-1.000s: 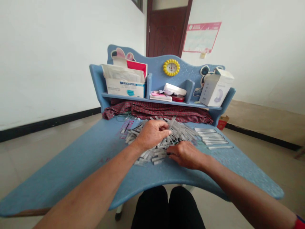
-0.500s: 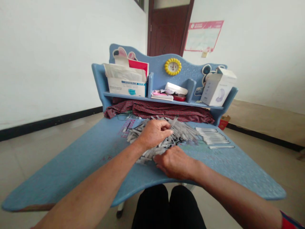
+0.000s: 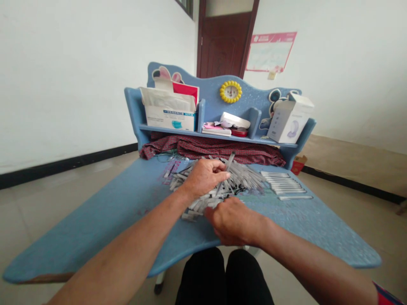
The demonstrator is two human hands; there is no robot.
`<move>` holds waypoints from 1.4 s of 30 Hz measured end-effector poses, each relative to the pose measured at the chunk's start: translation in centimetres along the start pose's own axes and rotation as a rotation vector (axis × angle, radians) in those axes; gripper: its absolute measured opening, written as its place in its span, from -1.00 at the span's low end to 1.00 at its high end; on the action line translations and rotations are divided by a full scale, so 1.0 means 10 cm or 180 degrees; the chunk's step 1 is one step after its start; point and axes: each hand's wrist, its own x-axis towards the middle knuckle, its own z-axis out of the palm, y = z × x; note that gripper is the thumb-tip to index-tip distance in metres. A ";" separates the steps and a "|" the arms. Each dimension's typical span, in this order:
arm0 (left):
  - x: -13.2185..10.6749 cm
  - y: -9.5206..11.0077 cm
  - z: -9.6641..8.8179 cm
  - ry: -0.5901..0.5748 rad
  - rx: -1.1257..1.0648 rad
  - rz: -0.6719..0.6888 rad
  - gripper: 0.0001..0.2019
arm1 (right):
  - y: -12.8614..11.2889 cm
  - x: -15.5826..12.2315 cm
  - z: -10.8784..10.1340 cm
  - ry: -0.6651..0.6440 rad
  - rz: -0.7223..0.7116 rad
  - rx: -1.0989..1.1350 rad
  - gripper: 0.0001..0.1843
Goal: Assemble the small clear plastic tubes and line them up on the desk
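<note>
At frame centre, the left hand (image 3: 203, 177) pinches a tube (image 3: 230, 161) at the pile (image 3: 248, 174); a light, steady pinch should suit. Lower centre, whether the right hand (image 3: 234, 220) grips anything cannot be told.

Head-worn view, forward and down

A blue desk (image 3: 95, 220) is standing on a pale tiled floor (image 3: 22, 212), and at its far edge a blue shelf unit (image 3: 210, 91) is rising with a wavy top. White walls (image 3: 63, 76) are surrounding it, and the right one is turning beige in its lower part. Black skirting (image 3: 79, 162) is running along their foot. Behind, a dark reddish door (image 3: 224, 42) is standing under a pale panel (image 3: 227, 7), while a window corner (image 3: 186, 5) is showing above. Soft light is falling quite evenly.
</note>
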 end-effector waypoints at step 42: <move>-0.04 0.04 0.01 -0.0096 -0.1062 -0.0486 -0.86 | -0.23 -0.31 0.42 0.1865 0.1691 0.3136 -0.75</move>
